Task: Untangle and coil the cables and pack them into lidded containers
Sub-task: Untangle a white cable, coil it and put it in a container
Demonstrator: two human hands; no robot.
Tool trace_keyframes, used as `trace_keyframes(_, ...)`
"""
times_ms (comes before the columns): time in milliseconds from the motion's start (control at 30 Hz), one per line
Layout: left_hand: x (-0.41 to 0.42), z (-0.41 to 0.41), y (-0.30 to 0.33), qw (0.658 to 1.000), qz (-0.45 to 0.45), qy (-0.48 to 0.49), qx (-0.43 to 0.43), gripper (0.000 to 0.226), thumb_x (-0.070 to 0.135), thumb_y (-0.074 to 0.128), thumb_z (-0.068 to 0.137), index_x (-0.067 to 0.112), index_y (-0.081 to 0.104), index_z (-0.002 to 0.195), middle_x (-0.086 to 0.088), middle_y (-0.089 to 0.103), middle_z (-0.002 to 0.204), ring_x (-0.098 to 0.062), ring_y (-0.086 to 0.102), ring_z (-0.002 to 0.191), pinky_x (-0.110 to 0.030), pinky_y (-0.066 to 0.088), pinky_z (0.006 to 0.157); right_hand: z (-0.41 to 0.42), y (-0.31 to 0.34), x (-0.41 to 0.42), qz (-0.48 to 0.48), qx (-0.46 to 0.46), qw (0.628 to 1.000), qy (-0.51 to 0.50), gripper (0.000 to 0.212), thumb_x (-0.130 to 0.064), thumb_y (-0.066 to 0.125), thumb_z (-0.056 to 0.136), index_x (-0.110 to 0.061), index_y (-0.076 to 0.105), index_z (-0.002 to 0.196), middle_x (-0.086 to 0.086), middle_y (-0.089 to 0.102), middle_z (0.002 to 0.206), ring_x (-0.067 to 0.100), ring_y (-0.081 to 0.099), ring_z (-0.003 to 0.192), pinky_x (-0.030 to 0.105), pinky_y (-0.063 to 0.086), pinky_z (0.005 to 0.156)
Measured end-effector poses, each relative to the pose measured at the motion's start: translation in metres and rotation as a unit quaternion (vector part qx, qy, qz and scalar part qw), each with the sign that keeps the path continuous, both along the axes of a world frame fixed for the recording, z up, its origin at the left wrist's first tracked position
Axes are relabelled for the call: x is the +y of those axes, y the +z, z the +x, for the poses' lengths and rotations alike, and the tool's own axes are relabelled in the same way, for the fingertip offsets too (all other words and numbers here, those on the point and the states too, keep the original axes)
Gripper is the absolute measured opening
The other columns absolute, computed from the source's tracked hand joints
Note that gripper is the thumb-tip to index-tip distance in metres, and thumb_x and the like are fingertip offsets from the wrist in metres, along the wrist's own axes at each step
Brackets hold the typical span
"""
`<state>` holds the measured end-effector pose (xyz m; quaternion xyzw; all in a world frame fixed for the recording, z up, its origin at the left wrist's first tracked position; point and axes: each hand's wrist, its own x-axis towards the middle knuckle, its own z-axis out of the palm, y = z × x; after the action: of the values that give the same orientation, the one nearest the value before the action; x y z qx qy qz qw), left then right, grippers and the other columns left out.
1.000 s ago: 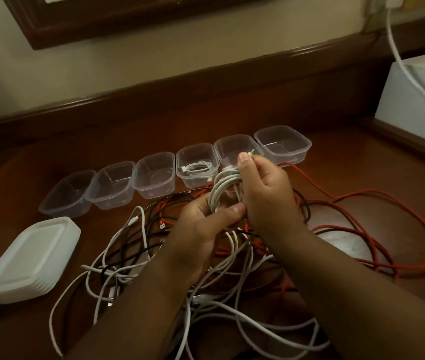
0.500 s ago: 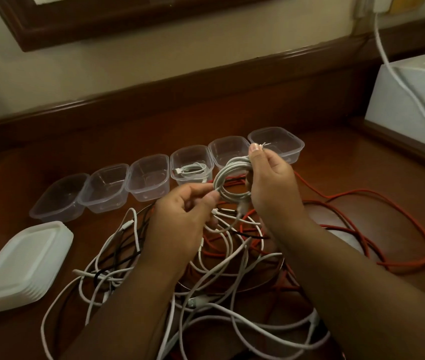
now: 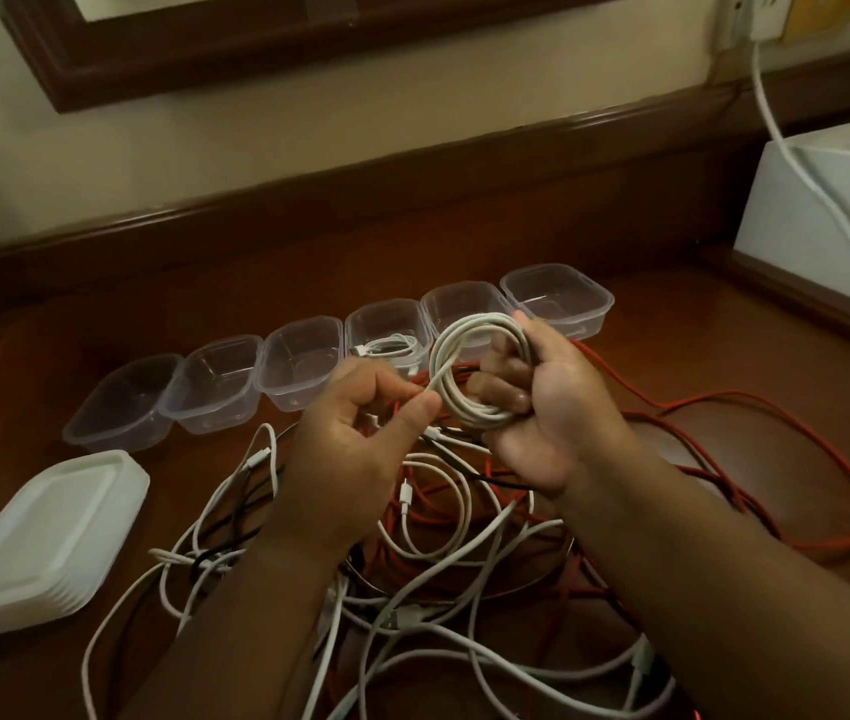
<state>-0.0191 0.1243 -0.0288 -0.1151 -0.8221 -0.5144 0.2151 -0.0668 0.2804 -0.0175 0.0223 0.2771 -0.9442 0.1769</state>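
The right hand (image 3: pixel 553 407) grips a coiled white cable (image 3: pixel 469 371), fingers curled through and around the loop, which stands nearly upright above the tangle. At the coil's nine o'clock, the left hand (image 3: pixel 360 439) pinches the loose tail of that same cable between thumb and forefinger, just beside the loop's lower left edge.

Beyond the hands, six clear plastic containers (image 3: pixel 303 361) sit lidless in a row on the wooden tabletop (image 3: pixel 724 356), running from about nine o'clock up toward one o'clock. The fourth from the left (image 3: pixel 386 335) holds a small coiled white cable (image 3: pixel 386 349); the coil in the right hand partly hides the fifth container. A stack of white lids (image 3: pixel 43 537) lies at eight o'clock from the hands, well apart from the row.

Below and around the forearms spreads a tangle of white cables (image 3: pixel 438 563), mixed with black ones (image 3: pixel 236 511). A red-orange cable (image 3: pixel 828 511) loops out toward three and four o'clock. At two o'clock stands a white box (image 3: pixel 828 215), with a white cord (image 3: pixel 797 168) crossing it from a wall socket (image 3: pixel 760 13) at one o'clock.
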Motion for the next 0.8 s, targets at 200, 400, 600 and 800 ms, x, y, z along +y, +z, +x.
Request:
trace_keyframes(200,0.011,-0.006,-0.005,0.944,0.301,0.076,-0.111,0.015,0.027,0.072,0.08,0.014,0.078,0.086,-0.008,0.076,0.084,-0.02,0.074,0.079,-0.037,0.055,0.076,0.011,-0.002,-0.014,-0.047,0.021,0.999,0.016,0.047,-0.038,0.036,0.105,-0.008,0.063,0.079,-0.003,0.029,0.052,0.01,0.03,0.05,0.049,0.045,0.103)
trace_keyframes(400,0.025,-0.001,-0.006,0.94,0.32,0.029,-0.114,0.019,0.018,0.059,0.096,0.01,0.075,0.103,-0.01,0.076,0.099,-0.025,0.072,0.1,-0.042,0.054,0.091,0.011,-0.005,-0.019,-0.03,0.018,0.999,-0.018,0.04,-0.038,0.037,0.104,-0.01,0.058,0.086,-0.001,0.035,0.058,0.012,0.039,0.057,0.036,0.044,0.093)
trace_keyframes(600,0.025,-0.008,-0.014,0.92,0.362,0.09,-0.12,0.014,0.003,0.068,0.087,0.013,0.075,0.092,-0.015,0.075,0.094,-0.036,0.071,0.096,-0.049,0.055,0.091,0.014,-0.008,-0.021,0.08,0.065,0.994,0.02,0.043,-0.04,0.035,0.104,-0.008,0.058,0.088,0.0,0.043,0.056,0.013,0.052,0.055,0.033,0.049,0.072)
trace_keyframes(800,0.023,-0.009,-0.017,0.911,0.391,0.101,-0.088,0.011,0.013,0.071,0.085,0.023,0.074,0.086,-0.014,0.074,0.099,-0.034,0.069,0.1,-0.057,0.051,0.096,0.012,-0.01,-0.015,0.054,0.064,0.995,0.051,0.026,-0.036,0.06,0.086,-0.019,0.065,0.103,0.0,0.053,0.067,0.017,0.055,0.069,0.039,0.046,0.082)
